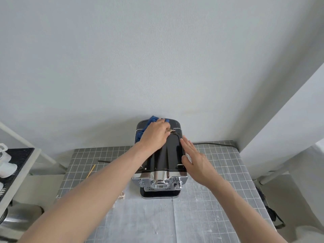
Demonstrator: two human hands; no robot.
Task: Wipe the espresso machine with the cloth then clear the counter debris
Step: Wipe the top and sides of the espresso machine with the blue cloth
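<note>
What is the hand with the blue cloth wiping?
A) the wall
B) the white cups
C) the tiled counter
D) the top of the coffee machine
D: the left hand presses the blue cloth onto the back of the espresso machine top, while the right hand rests flat against its side.

Two bare arms come into view from the bottom edge, one from the lower left and one from the lower right. Neither shows a sleeve, cuff, glove, watch or band anywhere along the forearm or wrist; each arm is uncovered from the picture's edge to the fingertips. The left hand [155, 133] is seen from the back, its knuckles rounded. The right hand [196, 160] is also seen from the back, with long slim fingers [188, 146] and a thumb set apart from them. No rings or nail colour can be made out on either hand.
</note>
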